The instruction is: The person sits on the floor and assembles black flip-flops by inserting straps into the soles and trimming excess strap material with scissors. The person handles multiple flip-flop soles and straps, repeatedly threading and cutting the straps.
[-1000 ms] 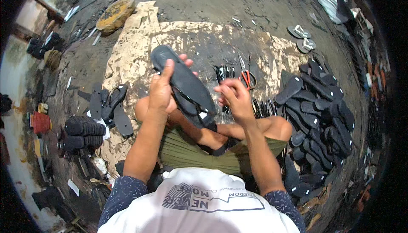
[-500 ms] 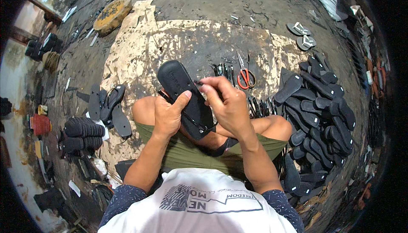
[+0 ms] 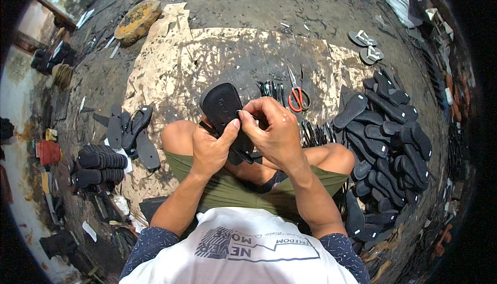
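Note:
A black flip-flop [image 3: 221, 102] is tilted up above my crossed legs, its rounded end pointing away from me. My left hand [image 3: 210, 148] is closed around its left side, the thumb pressed on the top face. At the right edge of the sole, my right hand [image 3: 278, 133] pinches thumb and forefinger together beside the flip-flop. What lies between those fingertips is too small to make out. Part of a black strap shows low on the flip-flop, mostly hidden by my hands. Scissors with orange handles [image 3: 296, 97] lie on the floor beyond my right hand.
Black straps [image 3: 317, 133] lie in bunches by my right knee. A large heap of black soles [image 3: 383, 172] spreads to the right. On the left are loose black flip-flops [image 3: 147, 152] and stacked soles [image 3: 102, 162]. Stained cardboard [image 3: 160, 77] covers the floor ahead, near a round yellowish block [image 3: 137, 22].
The flip-flop has tipped and shifted slightly right, its far end dropping closer to me. My right fingertips have moved in against its edge, where a dark strip showed between them before.

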`<state>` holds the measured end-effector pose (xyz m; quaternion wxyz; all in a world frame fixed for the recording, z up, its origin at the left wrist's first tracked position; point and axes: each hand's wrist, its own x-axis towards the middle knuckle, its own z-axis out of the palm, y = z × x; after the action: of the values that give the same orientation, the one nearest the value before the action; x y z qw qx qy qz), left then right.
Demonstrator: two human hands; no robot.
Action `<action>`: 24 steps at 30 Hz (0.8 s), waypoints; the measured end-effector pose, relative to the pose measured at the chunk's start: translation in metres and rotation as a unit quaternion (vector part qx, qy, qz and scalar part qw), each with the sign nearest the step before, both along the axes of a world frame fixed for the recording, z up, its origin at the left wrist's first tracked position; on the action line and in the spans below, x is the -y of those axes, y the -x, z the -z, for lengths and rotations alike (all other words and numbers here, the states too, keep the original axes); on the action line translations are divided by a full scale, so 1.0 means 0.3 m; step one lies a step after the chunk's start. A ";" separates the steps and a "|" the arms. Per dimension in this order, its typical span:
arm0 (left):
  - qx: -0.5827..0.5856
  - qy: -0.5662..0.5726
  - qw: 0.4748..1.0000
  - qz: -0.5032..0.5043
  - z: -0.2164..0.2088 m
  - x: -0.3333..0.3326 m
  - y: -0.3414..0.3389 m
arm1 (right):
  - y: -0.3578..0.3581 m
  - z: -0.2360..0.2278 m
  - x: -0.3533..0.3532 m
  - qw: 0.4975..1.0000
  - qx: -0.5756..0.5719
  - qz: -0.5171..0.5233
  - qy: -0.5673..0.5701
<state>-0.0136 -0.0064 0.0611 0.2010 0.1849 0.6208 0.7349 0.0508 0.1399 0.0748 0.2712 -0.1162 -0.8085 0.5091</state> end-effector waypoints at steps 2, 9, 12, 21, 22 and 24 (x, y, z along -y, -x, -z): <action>-0.007 0.004 1.000 -0.001 0.003 -0.002 -0.005 | 0.006 0.002 0.004 1.000 -0.004 0.016 -0.026; -0.062 0.026 0.997 -0.028 0.033 -0.009 -0.026 | 0.004 0.007 0.007 0.992 -0.014 0.022 -0.120; -0.092 0.058 0.993 -0.046 0.049 -0.007 -0.029 | 0.005 0.018 -0.005 0.994 -0.038 -0.010 -0.099; -0.144 0.077 0.984 -0.072 0.101 -0.032 -0.026 | 0.010 0.050 0.000 0.998 -0.006 0.023 -0.054; -0.181 0.091 0.976 -0.083 0.105 -0.035 -0.030 | 0.020 0.058 0.003 0.997 -0.017 0.030 -0.072; -0.144 0.080 0.983 -0.084 0.124 -0.032 -0.025 | 0.011 0.065 0.005 0.999 -0.009 0.010 -0.039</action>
<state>-0.0061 0.0030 0.0239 0.0610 0.2199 0.7131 0.6629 0.0476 0.1384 0.0554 0.2882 -0.1086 -0.8241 0.4754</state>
